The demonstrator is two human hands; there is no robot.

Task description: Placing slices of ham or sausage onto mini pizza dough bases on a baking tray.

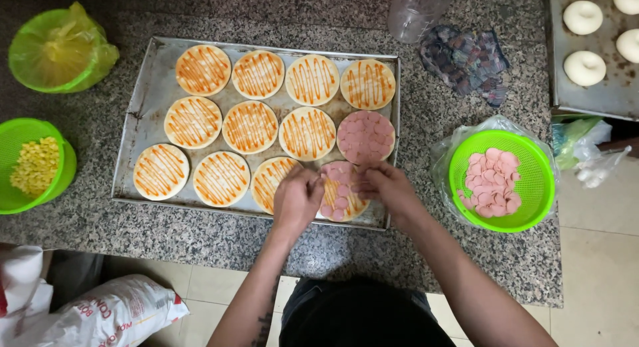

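Laying pink sausage slices [341, 202] onto a sauced round dough base [339, 194] at the metal tray's [143, 107] near edge, left hand [297, 199] and right hand [386, 187] pinch slices; overlapping them evenly seems best. Beyond sits a fully covered base [365, 136].

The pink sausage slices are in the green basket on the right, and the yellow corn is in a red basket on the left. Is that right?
Not quite. The corn sits in a green basket, not a red one; the head view shows it at the left edge of the counter. The rest holds: the pink sausage slices are in the green basket on the right.
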